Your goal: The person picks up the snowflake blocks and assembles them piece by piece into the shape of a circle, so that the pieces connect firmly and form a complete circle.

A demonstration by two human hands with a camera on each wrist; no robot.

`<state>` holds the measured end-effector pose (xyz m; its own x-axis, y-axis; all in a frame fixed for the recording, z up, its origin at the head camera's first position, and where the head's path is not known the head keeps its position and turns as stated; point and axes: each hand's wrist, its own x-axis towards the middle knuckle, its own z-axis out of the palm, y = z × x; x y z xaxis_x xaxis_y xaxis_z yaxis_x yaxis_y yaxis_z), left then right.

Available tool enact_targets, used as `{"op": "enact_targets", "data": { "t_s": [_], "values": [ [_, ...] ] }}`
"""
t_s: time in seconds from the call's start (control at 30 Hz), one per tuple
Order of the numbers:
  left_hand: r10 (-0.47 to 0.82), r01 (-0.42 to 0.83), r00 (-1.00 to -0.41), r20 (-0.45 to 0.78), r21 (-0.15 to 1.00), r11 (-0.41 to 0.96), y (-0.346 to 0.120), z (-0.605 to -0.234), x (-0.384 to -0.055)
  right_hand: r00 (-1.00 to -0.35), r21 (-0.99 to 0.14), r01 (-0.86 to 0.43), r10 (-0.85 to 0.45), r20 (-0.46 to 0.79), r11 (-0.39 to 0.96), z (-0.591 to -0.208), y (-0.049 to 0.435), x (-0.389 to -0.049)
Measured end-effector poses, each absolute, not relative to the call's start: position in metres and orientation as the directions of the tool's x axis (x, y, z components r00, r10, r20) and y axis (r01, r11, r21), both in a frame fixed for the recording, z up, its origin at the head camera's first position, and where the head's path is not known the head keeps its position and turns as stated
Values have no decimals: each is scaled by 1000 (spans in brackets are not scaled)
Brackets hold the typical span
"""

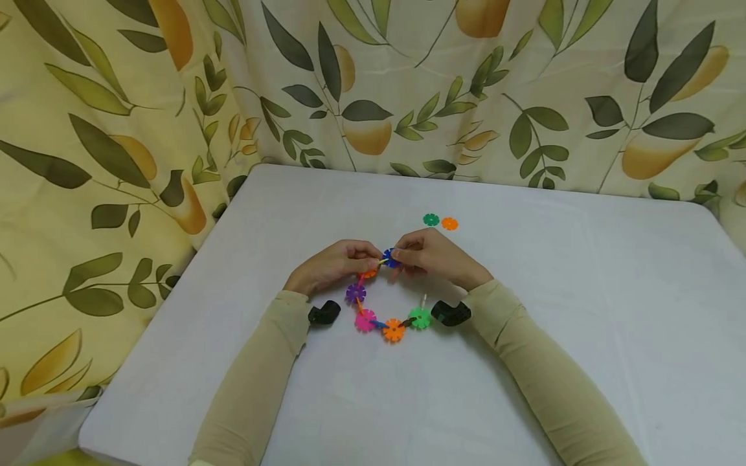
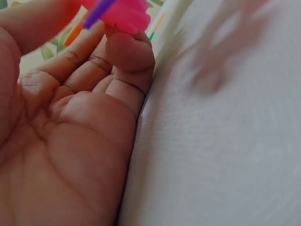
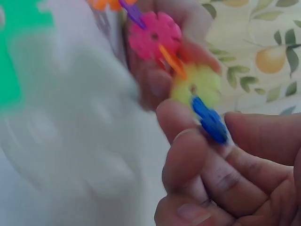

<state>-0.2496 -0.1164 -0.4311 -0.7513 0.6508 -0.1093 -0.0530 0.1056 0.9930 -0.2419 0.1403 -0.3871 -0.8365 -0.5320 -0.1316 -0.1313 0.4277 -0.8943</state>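
A curved chain of notched plastic discs (image 1: 394,331) in many colours hangs from my two hands over the white table. My left hand (image 1: 335,265) pinches its upper left stretch, around an orange disc (image 1: 368,274). In the left wrist view a pink disc (image 2: 127,16) lies against that hand's fingers. My right hand (image 1: 437,255) pinches a blue disc (image 3: 211,123) between thumb and fingers. The blue disc is slotted against a yellow disc (image 3: 197,87). The chain's other end, a green disc (image 1: 420,318) with a whitish disc (image 1: 424,299), lies by my right wrist.
A loose green disc (image 1: 431,220) and a loose orange disc (image 1: 449,223) lie beyond my right hand on the white table (image 1: 553,272). Black wrist cameras (image 1: 451,314) sit beside the sleeves. A leaf-patterned curtain (image 1: 408,84) borders the back and left edges.
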Motion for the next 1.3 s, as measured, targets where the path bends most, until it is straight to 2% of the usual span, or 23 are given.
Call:
{"op": "enact_targets", "data": {
  "t_s": [0.23,0.37,0.47,0.8,0.97,1.3],
  "values": [
    [628,-84,-762,-157,986,143,-117,-430,-249,-920,-774,-236,-392,-18,588,-369,160,-258],
    [605,-77,-779,-165,983,169,-117,-430,-249,-944,-718,-272,-324,69,641,-368,167,-265],
    [596,-67,-788,-158,983,172,-117,-431,-249,-940,-681,-302,-326,97,667,-372,170,-269],
    [618,-31,-779,-107,991,133,-117,-433,-249,-890,-590,-399,-450,68,701,-396,178,-288],
    [613,-33,-782,-111,990,137,-118,-433,-248,-863,-493,-466,-499,73,735,-405,178,-288],
    [608,-30,-788,-97,992,119,-118,-435,-250,-882,-409,-471,-419,215,782,-406,176,-285]
  ]
}}
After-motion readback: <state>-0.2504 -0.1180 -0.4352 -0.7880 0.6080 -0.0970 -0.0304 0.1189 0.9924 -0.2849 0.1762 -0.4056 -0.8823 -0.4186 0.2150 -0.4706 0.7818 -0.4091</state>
